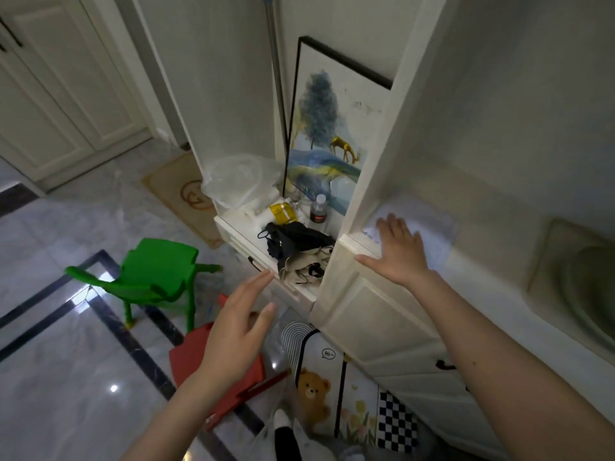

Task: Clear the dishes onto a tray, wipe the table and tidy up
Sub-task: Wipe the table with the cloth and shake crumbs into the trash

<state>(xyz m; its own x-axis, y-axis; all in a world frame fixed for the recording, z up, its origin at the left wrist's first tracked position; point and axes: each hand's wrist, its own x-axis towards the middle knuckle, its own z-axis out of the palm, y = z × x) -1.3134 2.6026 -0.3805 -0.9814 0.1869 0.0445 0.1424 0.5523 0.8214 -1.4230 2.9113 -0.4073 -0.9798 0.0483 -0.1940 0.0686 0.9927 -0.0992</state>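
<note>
A: Biggest first. What's around you?

B: Marble floor with dark inlay lines, left and below. White cabinet on my right, panelled door with a dark handle. Its top is a white bench running right, with a pale round basin at the far right edge.

A: Next?

B: Framed picture leaning upright in the open niche, blue tree and gold deer on it. A metal pole stands beside its left edge. A doormat lies on the floor left of the niche.

A: Chairs?

B: Green chair tipped over on the floor. Red chair nearer me, partly behind my left hand. Bear-print mat leans on the cabinet front, checkered panel beside it.

A: Niche shelf?

B: Clear plastic bag at the back left, dark crumpled cloth at the front, a yellow packet and a small bottle behind the cloth.

A: Hands?

B: My right hand lies flat on the bench, fingers spread and straight, on a sheet of paper, thumb along the edge. My left hand is in the air, fingers straight and loose, holding nothing, fingertips near the shelf's front edge.

A: Dishes, tray?

B: None in view. Only the basin, well right of my hand.
</note>
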